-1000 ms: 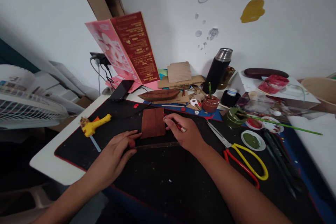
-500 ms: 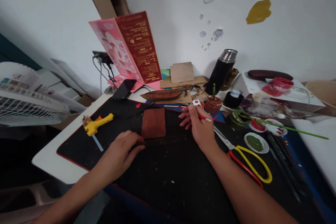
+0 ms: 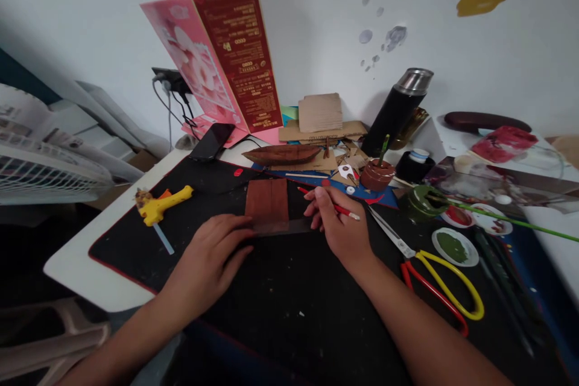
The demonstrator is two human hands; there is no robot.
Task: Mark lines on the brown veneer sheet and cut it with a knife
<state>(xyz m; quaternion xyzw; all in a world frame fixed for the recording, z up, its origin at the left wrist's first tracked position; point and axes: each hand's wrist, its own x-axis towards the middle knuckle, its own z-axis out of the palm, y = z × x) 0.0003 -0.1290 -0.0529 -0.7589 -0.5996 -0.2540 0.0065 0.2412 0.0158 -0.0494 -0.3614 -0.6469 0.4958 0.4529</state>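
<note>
A brown painted rectangular piece [image 3: 266, 200] lies on the black mat, a line running down its middle. Across its near edge rests a clear ruler [image 3: 296, 227], hard to see against the dark mat. My left hand [image 3: 212, 253] grips the ruler's left end between thumb and fingers. In my right hand [image 3: 341, 223] is a red pencil [image 3: 342, 210], its white eraser end pointing right. The fingers of that hand are curled near the ruler's right end. Behind the piece lies a brown boat-shaped piece [image 3: 283, 155].
Scissors [image 3: 414, 251] lie right of my right hand, near a dish of green paint [image 3: 455, 246] and paint jars. A yellow glue gun [image 3: 163, 208] is at left. A black flask [image 3: 395, 111], a phone [image 3: 212, 142] and a standing red menu card [image 3: 239, 60] are at the back.
The clear ruler has moved away from me, from just below the brown piece onto its near edge. My right hand has come nearer the ruler's right end. The camera view has shifted.
</note>
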